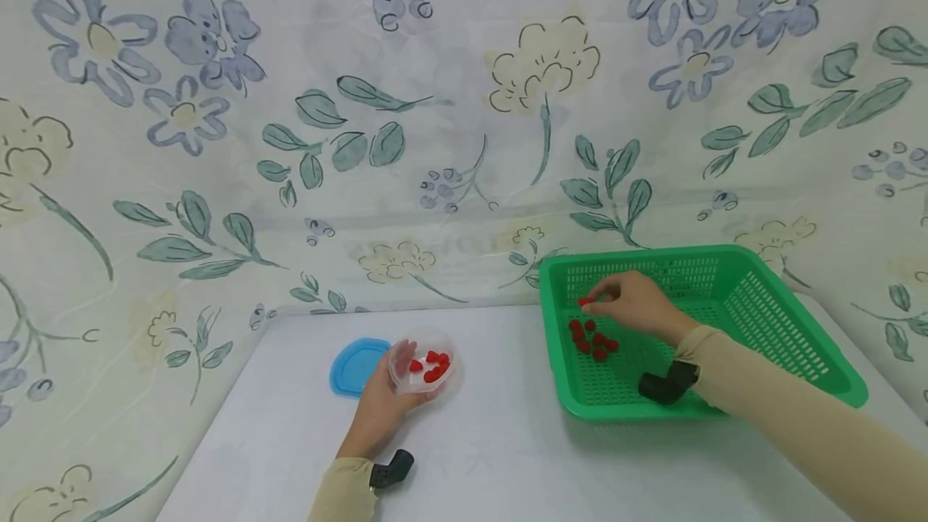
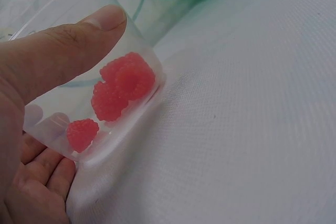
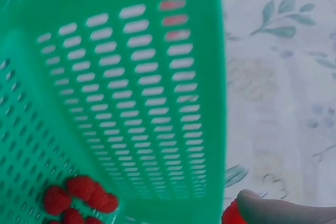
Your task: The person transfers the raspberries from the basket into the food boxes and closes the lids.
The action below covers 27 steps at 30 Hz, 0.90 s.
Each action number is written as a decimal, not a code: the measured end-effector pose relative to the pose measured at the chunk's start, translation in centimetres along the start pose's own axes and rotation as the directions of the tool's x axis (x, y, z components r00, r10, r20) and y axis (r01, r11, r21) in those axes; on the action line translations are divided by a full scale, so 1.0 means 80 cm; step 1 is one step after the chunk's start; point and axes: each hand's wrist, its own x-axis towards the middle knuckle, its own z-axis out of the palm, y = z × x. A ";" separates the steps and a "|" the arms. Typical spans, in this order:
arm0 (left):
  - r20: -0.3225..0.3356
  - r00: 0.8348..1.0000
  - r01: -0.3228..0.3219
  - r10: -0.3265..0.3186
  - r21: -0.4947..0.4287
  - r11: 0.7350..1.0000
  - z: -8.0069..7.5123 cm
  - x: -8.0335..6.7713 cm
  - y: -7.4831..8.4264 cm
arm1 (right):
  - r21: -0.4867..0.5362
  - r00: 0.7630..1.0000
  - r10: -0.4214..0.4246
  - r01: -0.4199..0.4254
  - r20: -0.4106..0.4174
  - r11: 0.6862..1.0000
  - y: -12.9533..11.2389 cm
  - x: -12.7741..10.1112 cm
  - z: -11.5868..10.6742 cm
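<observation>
My left hand [image 1: 383,409] grips a small clear plastic container [image 1: 422,364] tilted on the white table, with several red raspberries [image 2: 123,85] inside; the thumb [image 2: 63,51] presses its wall. My right hand [image 1: 632,304] is inside the green basket [image 1: 761,264] and pinches one raspberry [image 1: 584,301] between fingertip [image 3: 278,211] and thumb, just above a small pile of raspberries [image 1: 593,340] on the basket floor. That pile also shows in the right wrist view as raspberries [image 3: 79,195] low on the green mesh.
A blue lid [image 1: 357,364] lies flat just left of the container. The basket sits at the right of the white table [image 1: 493,457]. Floral cloth [image 1: 435,103] hangs behind and to both sides of the table.
</observation>
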 end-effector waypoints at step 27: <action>0.001 1.000 -0.001 0.001 -0.035 0.999 0.000 0.000 -0.001 | 0.093 0.981 -0.182 0.187 -0.061 0.978 -0.050 -0.048 0.050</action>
